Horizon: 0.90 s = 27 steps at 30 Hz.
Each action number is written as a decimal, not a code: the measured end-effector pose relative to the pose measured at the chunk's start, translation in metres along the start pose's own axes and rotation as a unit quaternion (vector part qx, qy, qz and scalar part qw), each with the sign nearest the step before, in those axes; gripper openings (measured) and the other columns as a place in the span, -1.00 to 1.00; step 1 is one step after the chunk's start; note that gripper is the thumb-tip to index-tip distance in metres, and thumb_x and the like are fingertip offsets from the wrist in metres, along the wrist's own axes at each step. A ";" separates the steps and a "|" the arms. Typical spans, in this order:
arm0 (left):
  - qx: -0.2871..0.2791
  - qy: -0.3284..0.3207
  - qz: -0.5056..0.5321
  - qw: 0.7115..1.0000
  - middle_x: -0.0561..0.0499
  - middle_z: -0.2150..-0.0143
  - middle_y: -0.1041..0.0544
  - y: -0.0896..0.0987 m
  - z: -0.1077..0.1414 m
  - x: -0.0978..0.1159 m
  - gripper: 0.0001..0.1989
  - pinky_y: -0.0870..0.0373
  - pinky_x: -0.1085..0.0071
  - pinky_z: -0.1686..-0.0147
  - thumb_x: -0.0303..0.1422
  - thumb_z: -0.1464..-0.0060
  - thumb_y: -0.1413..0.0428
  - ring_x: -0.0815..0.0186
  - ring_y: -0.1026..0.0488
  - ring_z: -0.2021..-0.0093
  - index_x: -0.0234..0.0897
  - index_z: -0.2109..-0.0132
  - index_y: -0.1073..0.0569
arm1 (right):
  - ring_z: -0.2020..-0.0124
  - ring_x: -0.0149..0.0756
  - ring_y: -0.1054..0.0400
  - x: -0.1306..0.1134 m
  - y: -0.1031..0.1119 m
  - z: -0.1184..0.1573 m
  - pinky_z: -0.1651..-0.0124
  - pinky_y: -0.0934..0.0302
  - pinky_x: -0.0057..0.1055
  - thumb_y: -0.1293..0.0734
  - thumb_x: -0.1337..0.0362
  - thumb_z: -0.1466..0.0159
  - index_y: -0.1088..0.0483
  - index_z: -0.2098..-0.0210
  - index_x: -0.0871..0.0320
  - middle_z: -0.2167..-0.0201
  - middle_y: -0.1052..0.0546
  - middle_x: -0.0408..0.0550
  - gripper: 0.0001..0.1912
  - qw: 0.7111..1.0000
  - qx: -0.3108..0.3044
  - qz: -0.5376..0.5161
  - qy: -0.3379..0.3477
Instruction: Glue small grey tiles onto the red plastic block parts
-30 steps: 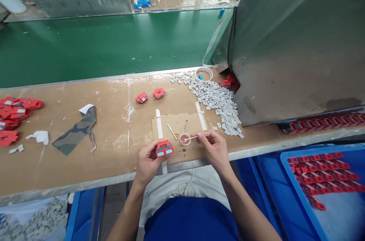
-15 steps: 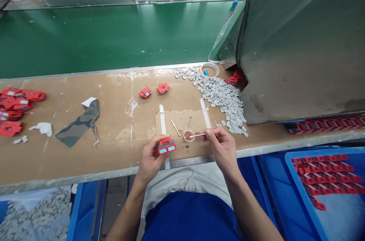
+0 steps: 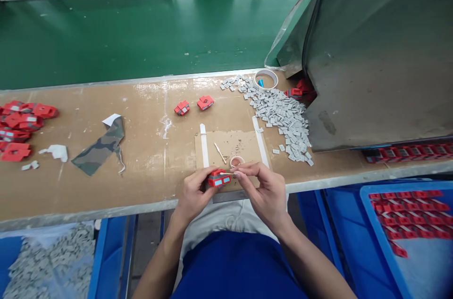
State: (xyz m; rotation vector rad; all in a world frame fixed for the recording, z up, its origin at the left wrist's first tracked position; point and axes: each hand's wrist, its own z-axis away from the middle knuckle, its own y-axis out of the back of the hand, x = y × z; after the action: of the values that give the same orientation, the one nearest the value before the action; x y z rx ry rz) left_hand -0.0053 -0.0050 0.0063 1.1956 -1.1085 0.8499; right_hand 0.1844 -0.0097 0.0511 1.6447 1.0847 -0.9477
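Between the fingers of my left hand (image 3: 194, 194) is a red toy vehicle part (image 3: 216, 179) with light blue windows and a grey band. My right hand (image 3: 264, 190) pinches a thin cotton swab (image 3: 227, 174), its tip at the top of the red part; whether it touches I cannot tell. Just beyond my right fingers stands a small round cup (image 3: 236, 161) with reddish contents, partly hidden by them. A second swab (image 3: 220, 153) lies on the cardboard sheet (image 3: 230, 137), which is held down by strips of white tape.
Two red parts (image 3: 182, 108) sit farther back. Grey tiles (image 3: 283, 117) are heaped at right beside a tape roll (image 3: 266, 72) and a metal housing (image 3: 371, 63). Red parts (image 3: 21, 122) and camouflage cloth (image 3: 101, 148) lie left. A blue tray (image 3: 421, 261) holds rows of red parts.
My right hand has moved left with the swab, from the cup to the red part. My left hand has brought the red part slightly right. The whole view has shifted a little.
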 end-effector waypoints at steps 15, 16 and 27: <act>-0.019 -0.043 -0.023 0.999 -0.11 0.03 -0.73 0.000 -0.002 0.000 -0.68 -0.57 0.31 0.08 -0.45 -0.16 -0.25 0.12 -0.68 0.11 -0.16 -0.06 -0.63 | 0.28 -0.22 -0.63 0.008 -0.001 0.001 0.16 -0.51 -0.33 -0.37 0.29 -0.40 -0.46 0.32 0.04 0.38 -0.68 -0.09 -0.87 0.999 -0.021 0.044 0.023; -0.020 -0.046 -0.023 0.998 -0.11 0.04 -0.73 0.000 -0.002 0.001 -0.69 -0.57 0.31 0.08 -0.46 -0.16 -0.24 0.13 -0.68 0.11 -0.16 -0.05 -0.64 | 0.29 -0.22 -0.62 0.008 -0.002 0.001 0.17 -0.51 -0.35 -0.36 0.29 -0.40 -0.46 0.32 0.04 0.39 -0.67 -0.10 -0.86 0.998 -0.023 0.045 0.025; -0.018 -0.069 -0.022 0.997 -0.09 0.10 -0.73 0.001 -0.003 -0.001 -0.75 -0.57 0.40 0.14 -0.47 -0.17 -0.21 0.22 -0.67 0.18 -0.23 0.01 -0.62 | 0.28 -0.25 -0.63 0.008 -0.005 0.000 0.17 -0.52 -0.40 -0.37 0.37 -0.39 -0.43 0.30 0.07 0.39 -0.66 -0.11 -0.88 0.997 -0.014 0.050 0.063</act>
State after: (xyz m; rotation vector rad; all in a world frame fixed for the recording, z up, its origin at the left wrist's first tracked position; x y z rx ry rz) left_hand -0.0058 -0.0017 0.0053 1.2586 -1.1996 0.7189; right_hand 0.1825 -0.0067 0.0421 1.7370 1.0827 -0.7693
